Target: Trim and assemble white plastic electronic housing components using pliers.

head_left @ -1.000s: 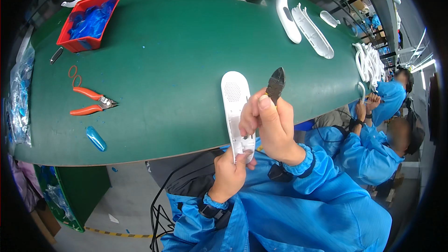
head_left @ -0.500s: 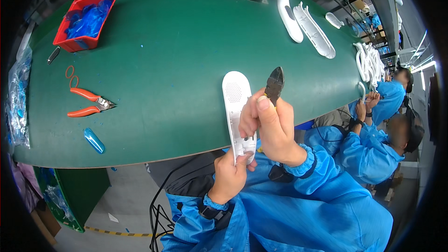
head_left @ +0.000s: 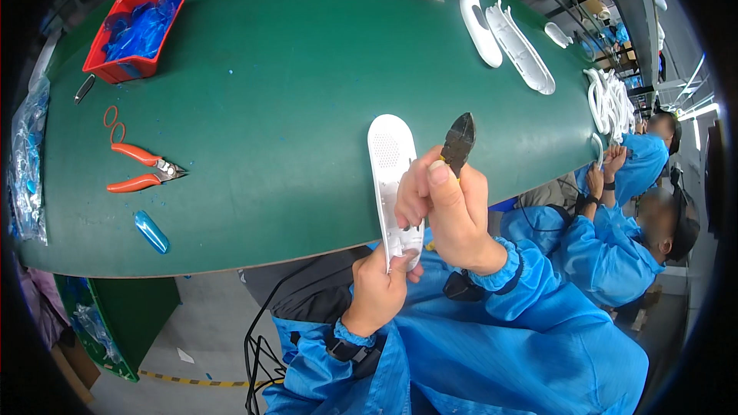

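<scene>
White plastic fills my left grip [head_left: 377,293]: a long, round-ended shell [head_left: 390,150], held by its near end, hollow side up, its perforated end over the green surface [head_left: 269,107]. Holding it this way probably leaves the inner ribs open to view. My right grip [head_left: 459,219] is wrapped around dark-bladed cutters [head_left: 460,141], blades pointing up and away, perhaps to keep their tips clear of the plastic; it overlaps the shell (whether it touches, I cannot tell). Orange-handled nippers [head_left: 164,170] lie off to the left, handles spread, seemingly parked out of the way. Among the containers, a red bin [head_left: 115,71] at the far left holds crumpled blue film [head_left: 142,34]; a clear plastic bag [head_left: 29,184] on the left edge has blue bits in it; a green box [head_left: 146,315] below the surface contains bluish plastic, too unclear to name.
</scene>
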`<state>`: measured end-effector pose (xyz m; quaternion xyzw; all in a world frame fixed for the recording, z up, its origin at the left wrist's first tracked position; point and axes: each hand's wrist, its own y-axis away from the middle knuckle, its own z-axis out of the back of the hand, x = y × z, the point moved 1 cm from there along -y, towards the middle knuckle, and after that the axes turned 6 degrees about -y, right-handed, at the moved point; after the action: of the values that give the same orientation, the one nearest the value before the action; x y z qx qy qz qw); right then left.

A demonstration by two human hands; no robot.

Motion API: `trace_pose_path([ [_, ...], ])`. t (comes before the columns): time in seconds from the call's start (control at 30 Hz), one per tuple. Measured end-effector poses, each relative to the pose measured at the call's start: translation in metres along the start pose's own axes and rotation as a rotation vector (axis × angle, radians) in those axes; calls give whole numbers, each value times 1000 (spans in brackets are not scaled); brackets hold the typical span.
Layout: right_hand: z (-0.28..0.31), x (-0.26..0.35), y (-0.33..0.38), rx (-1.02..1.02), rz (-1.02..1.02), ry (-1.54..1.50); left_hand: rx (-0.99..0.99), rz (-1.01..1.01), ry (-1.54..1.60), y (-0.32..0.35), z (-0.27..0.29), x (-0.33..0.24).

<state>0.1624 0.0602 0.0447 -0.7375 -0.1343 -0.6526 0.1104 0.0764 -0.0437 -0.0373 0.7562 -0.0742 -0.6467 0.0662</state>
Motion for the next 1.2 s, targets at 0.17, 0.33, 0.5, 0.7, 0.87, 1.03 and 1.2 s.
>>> trace_pose_path([
  [0.17,1,-4,7,10,71,43,-7,-12,14,0,-1,1],
  [0.33,2,-5,14,33,137,116,-18,-15,7,2,0,-2],
  [0.5,3,-9,20,138,115,110,-71,-94,-69,0,0,-11],
  [0.7,5,-7,9,55,64,-89,-47,4,21,2,-1,-1],
  [0.87,7,-4,6,40,46,-108,-23,9,37,0,-1,0],
  [1.03,0,-5,6,26,55,-69,-34,23,41,0,-2,0],
  [1.2,-6,-10,14,17,167,65,-26,-39,2,1,0,-3],
])
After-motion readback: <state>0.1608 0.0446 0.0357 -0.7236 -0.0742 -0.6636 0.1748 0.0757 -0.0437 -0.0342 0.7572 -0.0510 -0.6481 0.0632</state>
